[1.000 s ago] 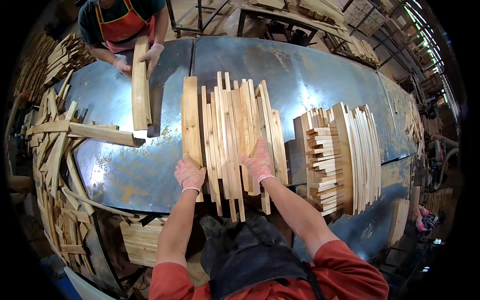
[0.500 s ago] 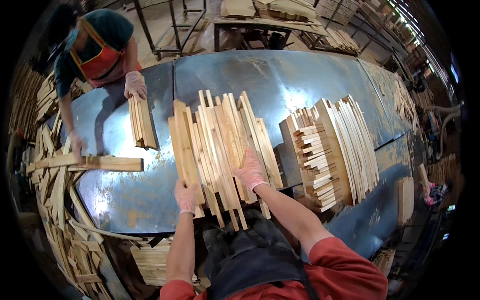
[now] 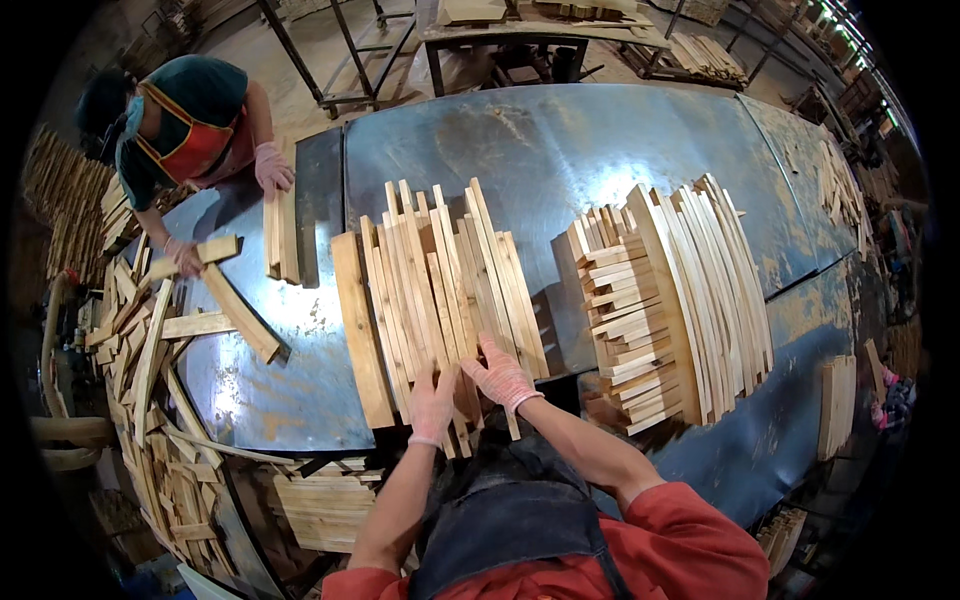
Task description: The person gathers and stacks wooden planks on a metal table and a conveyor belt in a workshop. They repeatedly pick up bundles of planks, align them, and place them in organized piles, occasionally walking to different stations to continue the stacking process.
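Both gloved hands at the near ends of a row of wooden strips [image 3: 393, 290].
Strips lie side by side on the metal surface [image 3: 540, 140], left of a second stack [image 3: 715, 300]. Right hand [image 3: 503, 379] open, thumb apart; left hand [image 3: 432, 408] touching strips, grip cannot be told.

Left hand [image 3: 432, 402] is off the outer left board [image 3: 362, 335] of the strip bundle [image 3: 400, 290]; now at the bundle's near end, close beside the right hand [image 3: 503, 378], itself shifted nearer. Well left of the bundle: one co-worker hand [image 3: 185, 257], earlier by a long board [image 3: 287, 235], now holds a short strip [image 3: 222, 249]; a curved strip [image 3: 240, 312] now lies aslant.
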`<state>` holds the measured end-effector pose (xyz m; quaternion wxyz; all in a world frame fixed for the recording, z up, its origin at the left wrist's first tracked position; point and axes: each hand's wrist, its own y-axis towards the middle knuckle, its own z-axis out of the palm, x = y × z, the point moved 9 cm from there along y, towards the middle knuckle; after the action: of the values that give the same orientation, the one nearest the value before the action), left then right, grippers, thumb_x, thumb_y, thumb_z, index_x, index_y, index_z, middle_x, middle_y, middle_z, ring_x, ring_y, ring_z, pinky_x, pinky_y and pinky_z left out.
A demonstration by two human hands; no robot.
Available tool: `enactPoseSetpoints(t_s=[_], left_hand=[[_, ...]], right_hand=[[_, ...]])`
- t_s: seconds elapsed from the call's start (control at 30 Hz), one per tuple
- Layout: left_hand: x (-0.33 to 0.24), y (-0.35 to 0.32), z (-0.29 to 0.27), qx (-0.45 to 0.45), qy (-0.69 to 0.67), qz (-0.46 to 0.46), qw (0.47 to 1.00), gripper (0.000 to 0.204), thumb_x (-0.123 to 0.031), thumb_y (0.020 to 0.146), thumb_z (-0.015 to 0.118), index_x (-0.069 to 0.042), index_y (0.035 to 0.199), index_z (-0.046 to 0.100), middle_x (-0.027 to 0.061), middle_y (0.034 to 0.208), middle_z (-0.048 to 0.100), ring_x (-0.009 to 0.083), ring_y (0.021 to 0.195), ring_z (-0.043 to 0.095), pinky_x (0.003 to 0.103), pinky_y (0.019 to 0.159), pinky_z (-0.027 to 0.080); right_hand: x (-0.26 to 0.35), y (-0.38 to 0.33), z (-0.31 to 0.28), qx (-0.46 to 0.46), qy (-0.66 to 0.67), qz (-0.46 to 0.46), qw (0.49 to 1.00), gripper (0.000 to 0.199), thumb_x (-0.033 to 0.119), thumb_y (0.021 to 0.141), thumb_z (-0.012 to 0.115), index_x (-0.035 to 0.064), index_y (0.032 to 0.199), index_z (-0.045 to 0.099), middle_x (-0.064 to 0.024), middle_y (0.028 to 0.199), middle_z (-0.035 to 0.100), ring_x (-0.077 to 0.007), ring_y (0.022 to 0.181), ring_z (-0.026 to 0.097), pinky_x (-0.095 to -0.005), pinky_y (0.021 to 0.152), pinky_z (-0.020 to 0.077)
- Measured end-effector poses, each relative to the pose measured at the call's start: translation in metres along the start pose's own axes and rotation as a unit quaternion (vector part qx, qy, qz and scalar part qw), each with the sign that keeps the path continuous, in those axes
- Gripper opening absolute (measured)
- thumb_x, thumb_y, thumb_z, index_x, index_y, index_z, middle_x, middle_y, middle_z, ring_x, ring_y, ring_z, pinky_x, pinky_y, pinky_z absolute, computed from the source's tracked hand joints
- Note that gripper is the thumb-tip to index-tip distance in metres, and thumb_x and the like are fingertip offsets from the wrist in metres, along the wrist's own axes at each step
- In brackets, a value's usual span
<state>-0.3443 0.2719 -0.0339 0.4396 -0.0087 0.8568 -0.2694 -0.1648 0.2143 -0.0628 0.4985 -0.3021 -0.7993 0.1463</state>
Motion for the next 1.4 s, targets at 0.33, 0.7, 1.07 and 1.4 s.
enactPoseSetpoints(t_s=[0.33,0.7,1.07,1.4], left_hand=[[-0.063,0.115,0.056,-0.092,0.289,-0.053,0.951,0.128,-0.058,0.082,0.087,0.013,0.170,0.026,0.0312,0.169,0.046,0.0383,0.157,0.049,0.043,0.129,0.041],[-0.016,-0.015,-0.095,-0.114,-0.080,-0.043,0.989,0.100,-0.039,0.076,0.088,-0.004,0.160,0.047,0.0273,0.142,0.070,0.0433,0.133,0.069,0.047,0.114,0.054],[0.278,-0.297,-0.255,-0.515,-0.121,-0.217,0.820,0.093,-0.033,0.077,0.092,-0.002,0.155,0.052,0.0233,0.133,0.073,0.0350,0.121,0.073,0.045,0.103,0.060],[0.657,-0.405,-0.311,-0.505,-0.211,-0.466,0.695,0.102,-0.036,0.075,0.093,-0.003,0.155,0.041,0.0266,0.143,0.069,0.0431,0.132,0.069,0.045,0.114,0.056]], right_hand=[[-0.015,0.016,0.004,0.068,0.068,-0.062,0.993,0.075,0.042,0.103,0.074,0.0083,0.164,0.048,-0.0278,0.148,0.068,-0.0480,0.135,0.065,-0.0514,0.114,0.0525],[-0.009,-0.028,0.012,0.207,0.393,0.040,0.895,0.077,0.019,0.107,0.073,-0.0022,0.171,0.037,-0.0138,0.138,0.068,-0.0234,0.113,0.069,-0.0394,0.094,0.0599],[0.084,-0.108,0.178,0.457,0.235,0.011,0.858,0.079,0.014,0.108,0.074,-0.0066,0.172,0.032,-0.0176,0.139,0.066,-0.0211,0.114,0.067,-0.0322,0.094,0.0602],[0.063,-0.245,0.356,0.469,0.062,0.145,0.869,0.042,0.012,0.106,0.075,0.0004,0.142,0.057,-0.0085,0.120,0.069,-0.0155,0.100,0.064,-0.0296,0.085,0.0539]])
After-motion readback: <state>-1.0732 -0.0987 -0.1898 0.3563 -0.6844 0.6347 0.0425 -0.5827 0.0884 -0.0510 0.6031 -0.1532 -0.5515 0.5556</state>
